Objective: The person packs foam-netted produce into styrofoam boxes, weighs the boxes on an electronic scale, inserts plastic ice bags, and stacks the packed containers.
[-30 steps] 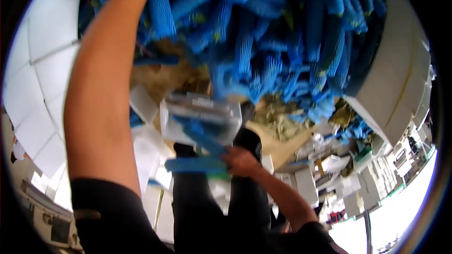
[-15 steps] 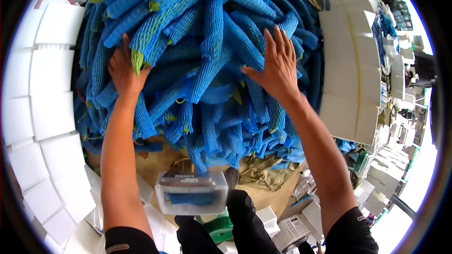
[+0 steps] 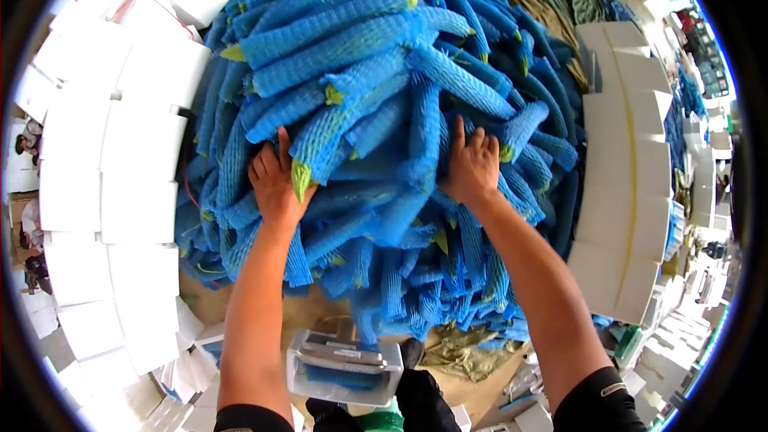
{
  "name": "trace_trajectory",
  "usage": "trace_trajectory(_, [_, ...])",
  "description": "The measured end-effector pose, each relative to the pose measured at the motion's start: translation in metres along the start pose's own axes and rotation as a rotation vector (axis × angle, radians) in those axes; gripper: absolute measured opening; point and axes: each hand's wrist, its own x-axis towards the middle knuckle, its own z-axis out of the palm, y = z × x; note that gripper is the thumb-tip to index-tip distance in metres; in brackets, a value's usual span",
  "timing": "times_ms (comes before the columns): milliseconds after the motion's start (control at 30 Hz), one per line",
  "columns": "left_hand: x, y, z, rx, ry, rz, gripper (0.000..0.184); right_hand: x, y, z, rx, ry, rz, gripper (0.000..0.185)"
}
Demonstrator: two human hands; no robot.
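A large heap of long green vegetables in blue foam net sleeves fills the middle, with green tips poking out of several. On the heap's left side, my left hand rests with fingers spread, just beside a sleeved vegetable with a bare green tip. My right hand lies against the heap's right-hand part, fingers stretched up among the sleeves, close to another sleeved vegetable. Its thumb is mostly hidden. Neither hand visibly lifts anything.
White foam boxes are stacked along the left, and more white boxes line the right. Below the heap sits a clear plastic bin with blue material inside, near my legs. Crumpled olive cloth lies on the floor.
The view has shifted, so the heap appears lower and further right. My right hand has come down and inward on the heap, closer to my left hand, which stays beside the same green tip.
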Motion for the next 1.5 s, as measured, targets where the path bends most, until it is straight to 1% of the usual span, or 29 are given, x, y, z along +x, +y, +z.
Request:
trace_trajectory(33, [0.000, 0.000, -0.001, -0.016, -0.006, 0.001, 0.121, -0.003, -0.001, 0.017, 0.000, 0.144, -0.003, 0.122])
trace_trajectory(67, [0.000, 0.001, -0.002, -0.025, -0.024, -0.011, 0.125, -0.004, -0.001, 0.023, 0.027, 0.187, -0.013, 0.110])
trace_trajectory(100, [0.000, 0.001, -0.005, -0.045, -0.099, -0.027, 0.128, 0.000, -0.001, 0.026, 0.005, 0.193, -0.010, 0.107])
trace_trajectory(167, [0.005, 0.005, -0.019, -0.117, -0.156, -0.062, 0.125, 0.002, -0.002, 0.031, -0.038, 0.198, 0.001, 0.100])
trace_trajectory(200, [0.007, -0.001, -0.030, -0.206, -0.227, -0.041, 0.128, 0.003, -0.001, 0.031, -0.076, 0.170, -0.002, 0.094])
trace_trajectory(233, [0.017, -0.001, -0.060, -0.130, -0.355, -0.007, 0.114, 0.004, -0.001, 0.030, -0.077, 0.168, -0.003, 0.094])
trace_trajectory(300, [0.052, -0.017, -0.125, -0.049, -0.703, 0.133, 0.094, 0.006, 0.001, 0.031, -0.077, 0.151, -0.006, 0.093])
trace_trajectory(333, [0.063, -0.025, -0.136, -0.026, -0.647, 0.088, 0.073, 0.007, 0.001, 0.033, -0.099, 0.136, -0.006, 0.092])
trace_trajectory(367, [0.081, -0.022, -0.152, -0.063, -0.497, 0.100, 0.075, 0.002, 0.002, 0.033, -0.057, 0.127, -0.002, 0.091])
trace_trajectory(433, [0.132, 0.003, -0.150, -0.146, -0.156, 0.123, 0.081, 0.004, 0.003, 0.025, 0.014, 0.125, -0.026, 0.091])
trace_trajectory(500, [0.174, 0.004, -0.104, -0.044, -0.111, 0.147, 0.095, 0.006, 0.007, 0.039, -0.033, 0.178, -0.030, 0.091])
trace_trajectory(567, [0.197, 0.007, -0.071, 0.040, -0.217, 0.172, 0.103, 0.009, 0.008, 0.041, -0.015, 0.205, -0.037, 0.091])
trace_trajectory(600, [0.204, 0.007, -0.057, 0.090, -0.274, 0.182, 0.108, 0.007, 0.009, 0.039, 0.046, 0.171, -0.026, 0.095])
trace_trajectory(633, [0.212, 0.013, -0.049, 0.067, -0.301, 0.092, 0.120, 0.011, 0.007, 0.046, 0.075, 0.195, -0.025, 0.097])
trace_trajectory(733, [0.225, 0.017, -0.046, -0.056, -0.342, 0.022, 0.113, 0.013, 0.012, 0.062, 0.153, 0.230, -0.009, 0.106])
trace_trajectory(800, [0.223, 0.025, -0.051, -0.096, -0.405, -0.044, 0.107, 0.014, 0.011, 0.066, 0.132, 0.249, -0.011, 0.108])
trace_trajectory(833, [0.221, 0.025, -0.052, -0.109, -0.389, -0.024, 0.103, 0.014, 0.012, 0.069, 0.119, 0.257, -0.013, 0.109])
trace_trajectory(900, [0.210, 0.023, -0.057, -0.133, -0.361, 0.009, 0.097, 0.013, 0.013, 0.074, 0.070, 0.235, -0.002, 0.106])
trace_trajectory(933, [0.205, 0.027, -0.068, -0.132, -0.352, 0.037, 0.097, 0.017, 0.013, 0.074, 0.048, 0.232, 0.000, 0.105])
trace_trajectory(967, [0.196, 0.031, -0.071, -0.133, -0.284, 0.086, 0.097, 0.015, 0.012, 0.076, 0.053, 0.241, 0.002, 0.101])
trace_trajectory(1067, [0.168, 0.046, -0.089, -0.169, -0.187, 0.130, 0.092, 0.017, 0.016, 0.079, 0.036, 0.290, 0.006, 0.089])
trace_trajectory(1100, [0.153, 0.053, -0.096, -0.153, -0.164, 0.121, 0.095, 0.018, 0.016, 0.083, 0.024, 0.312, 0.009, 0.085])
trace_trajectory(1233, [0.080, 0.082, -0.113, -0.320, -0.296, -0.028, 0.096, 0.023, 0.017, 0.099, -0.038, 0.384, 0.011, 0.074])
trace_trajectory(1300, [0.050, 0.092, -0.120, -0.337, -0.338, -0.067, 0.097, 0.023, 0.019, 0.101, -0.048, 0.419, 0.008, 0.073])
trace_trajectory(1467, [0.008, 0.101, -0.130, -0.400, -0.357, -0.018, 0.098, 0.030, 0.019, 0.109, -0.046, 0.475, 0.013, 0.071])
trace_trajectory(1500, [0.000, 0.102, -0.130, -0.471, -0.434, -0.026, 0.100, 0.027, 0.019, 0.110, -0.031, 0.469, 0.015, 0.071])
